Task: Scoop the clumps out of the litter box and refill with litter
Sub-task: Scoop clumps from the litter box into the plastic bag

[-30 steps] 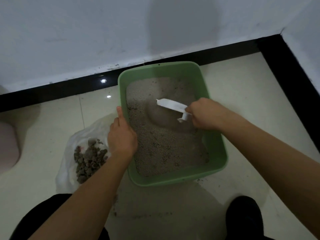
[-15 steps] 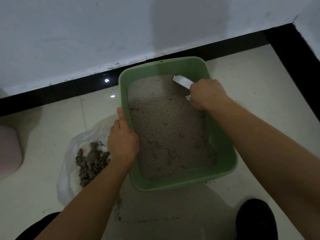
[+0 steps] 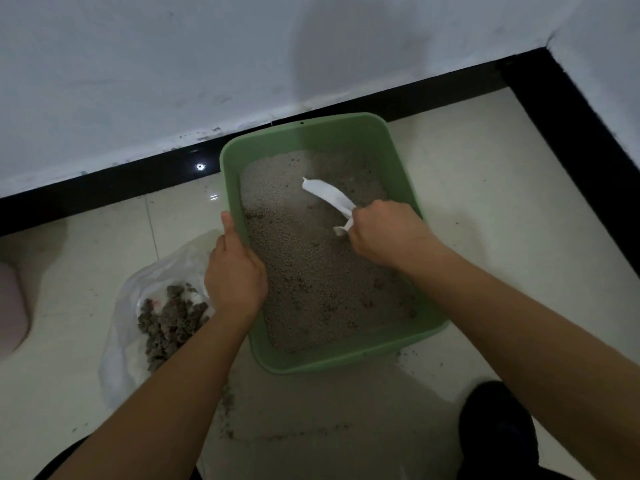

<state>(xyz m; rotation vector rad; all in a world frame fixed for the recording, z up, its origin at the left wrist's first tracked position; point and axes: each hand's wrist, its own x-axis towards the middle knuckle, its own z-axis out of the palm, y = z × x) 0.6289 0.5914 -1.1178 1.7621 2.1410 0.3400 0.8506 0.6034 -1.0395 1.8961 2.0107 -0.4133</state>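
Litter-box cleaning: a person's right grip (image 3: 388, 233) is closed around the handle of a white litter scoop (image 3: 329, 197) over a green litter box (image 3: 313, 128) standing on a pale tiled floor (image 3: 485, 209); the scoop's blade juts up and to the left from the fist, above the far half of the box, its tip aimed at the far-left corner; whether the blade touches the litter cannot be told. The left grip (image 3: 235, 278) clasps the box's left rim, thumb stretched along the top edge, fingers hidden. Grey litter (image 3: 311, 278) covers the bottom of the box, paler at the far end, darker and lumpier toward the near end. Just left of the box, beside the left wrist, a white plastic bag (image 3: 121, 362) lies open on the floor with a heap of dark clumps (image 3: 169, 318) on it; loose grains dot the floor at the box's near edge; a black skirting (image 3: 104, 183) runs behind the box below a white wall (image 3: 173, 64); a dark shoe (image 3: 495, 431) shows at lower right.
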